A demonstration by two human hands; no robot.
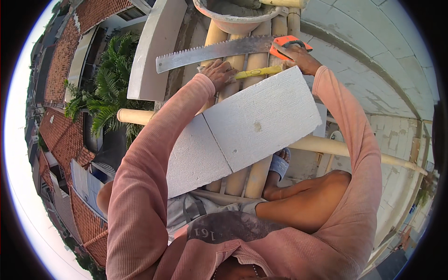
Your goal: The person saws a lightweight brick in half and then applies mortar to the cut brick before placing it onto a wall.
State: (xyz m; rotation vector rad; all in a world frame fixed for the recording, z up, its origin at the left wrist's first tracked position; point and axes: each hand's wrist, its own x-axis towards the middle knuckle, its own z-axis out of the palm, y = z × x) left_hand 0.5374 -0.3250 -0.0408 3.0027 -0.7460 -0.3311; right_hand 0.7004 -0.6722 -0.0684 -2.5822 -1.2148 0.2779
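My right hand (301, 58) is closed round the orange handle of a hand saw (214, 50). Its long toothed blade points left across the bamboo poles, with the teeth on the far side. Lower and to the left, my left hand (218, 74) is closed at the left end of a yellow-handled tool (259, 72), whose gripped end is hidden. A pale lightweight concrete block (266, 121) lies slanted in front of me, near my lap. A dark straight line, perhaps a cut, crosses it, and my left forearm covers part of its left edge.
Bamboo poles (258, 179) form the platform under me. A mortar-stained basin (238, 21) stands at the far edge, beside another pale block (156, 51). Block walls (368, 37) rise at the right. Tiled roofs (60, 135) and palm leaves (112, 79) lie below on the left.
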